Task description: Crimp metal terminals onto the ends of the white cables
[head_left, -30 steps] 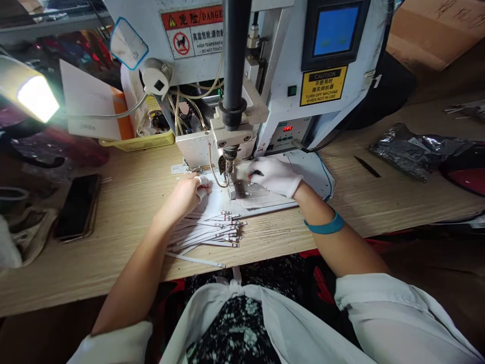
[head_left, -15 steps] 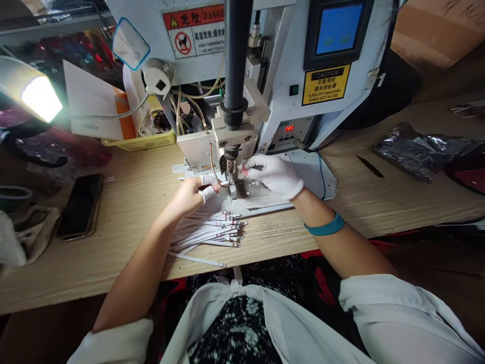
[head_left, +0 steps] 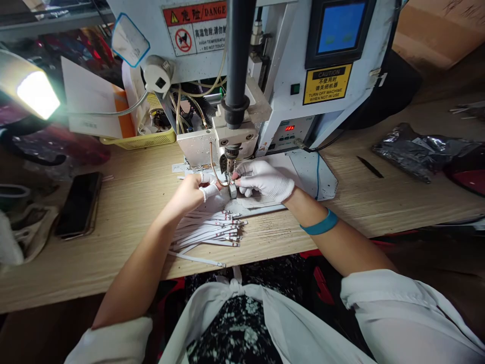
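Since the earlier frame, our right hand (head_left: pixel 267 181) has moved leftward to the machine tip (head_left: pixel 231 157) (whether its fingertips meet, we cannot tell). White strips (head_left: pixel 208 232) piled nearer us than our left hand (head_left: pixel 190 194) seem finished; that hand pinches apparently one more, mostly hidden, probably unfinished.

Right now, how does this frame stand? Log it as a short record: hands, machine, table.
Machine: blue screen lit; yellow caution label below it
Left hand: left of the machine's tip, white finger covers; grip unclear
Right hand: white-gloved, right of the tip; anything held too small to tell
Table, near the hands: loose pile of white strips
Table, left: phone, yellow basket
Table, right: silver bag
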Available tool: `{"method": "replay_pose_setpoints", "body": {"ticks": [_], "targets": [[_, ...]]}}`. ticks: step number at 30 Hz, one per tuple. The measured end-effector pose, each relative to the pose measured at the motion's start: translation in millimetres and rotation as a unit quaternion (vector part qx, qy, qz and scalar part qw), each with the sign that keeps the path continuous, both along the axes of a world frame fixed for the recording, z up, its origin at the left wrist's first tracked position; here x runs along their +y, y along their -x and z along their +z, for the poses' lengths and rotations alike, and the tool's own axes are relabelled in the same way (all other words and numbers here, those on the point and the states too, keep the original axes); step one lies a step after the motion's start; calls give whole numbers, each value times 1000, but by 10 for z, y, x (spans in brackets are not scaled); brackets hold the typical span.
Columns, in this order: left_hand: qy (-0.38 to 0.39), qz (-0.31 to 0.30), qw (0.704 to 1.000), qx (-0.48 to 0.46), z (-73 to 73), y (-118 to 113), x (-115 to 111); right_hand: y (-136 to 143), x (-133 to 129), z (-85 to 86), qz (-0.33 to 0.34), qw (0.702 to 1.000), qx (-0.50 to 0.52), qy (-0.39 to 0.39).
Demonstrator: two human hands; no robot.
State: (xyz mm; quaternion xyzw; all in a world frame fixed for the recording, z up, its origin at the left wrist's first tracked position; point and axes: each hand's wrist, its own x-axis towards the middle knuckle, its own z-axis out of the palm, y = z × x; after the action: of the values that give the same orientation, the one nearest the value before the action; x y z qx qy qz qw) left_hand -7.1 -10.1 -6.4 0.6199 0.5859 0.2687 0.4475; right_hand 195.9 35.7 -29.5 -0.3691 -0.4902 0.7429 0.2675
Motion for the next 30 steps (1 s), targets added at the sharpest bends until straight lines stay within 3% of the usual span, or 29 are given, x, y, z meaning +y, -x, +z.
{"method": "replay_pose_setpoints", "body": {"ticks": [7,15,30], "targets": [[25,11,1000,-5,25,-42,-7,33,-21,41,-16,1000,5,20],[25,11,1000,-8,47,-90,14,99,-51,140,-33,997,-65,-25],[42,34,998,-34,2,-84,60,81,-49,104,-38,998,-37,-15]]}}
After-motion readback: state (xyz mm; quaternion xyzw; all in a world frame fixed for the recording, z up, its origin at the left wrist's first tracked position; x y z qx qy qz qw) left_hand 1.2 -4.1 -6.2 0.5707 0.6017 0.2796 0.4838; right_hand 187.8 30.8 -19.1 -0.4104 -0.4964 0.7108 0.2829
